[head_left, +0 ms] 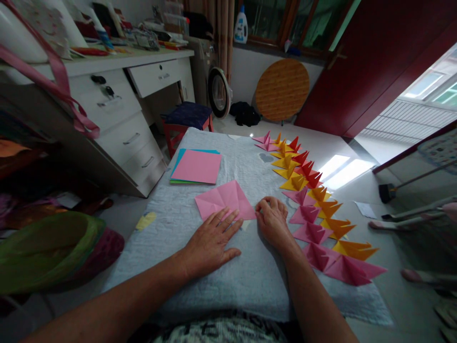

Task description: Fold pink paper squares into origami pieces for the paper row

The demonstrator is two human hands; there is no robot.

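A creased pink sheet of origami paper [222, 194] lies on the cloth-covered table in front of me. My left hand [216, 238] rests flat, fingers spread, with the fingertips over the sheet's near edge. At the sheet's right corner is my right hand [272, 216], its fingers curled together. Whether that corner is pinched between them is hidden. Beyond the sheet, to the left, sits a stack of square paper [198, 166], pink on top with blue and green edges showing. Folded pink paper cranes [312, 232] stand in a row just right of my right hand.
Yellow cranes [295, 182], red cranes [310, 169] and orange cranes [339, 228] line the table's right side. A lined waste bin [53, 243] stands left of the table. Behind are a stool [187, 116], a white desk [117, 119] and a washing machine with its door open [219, 93].
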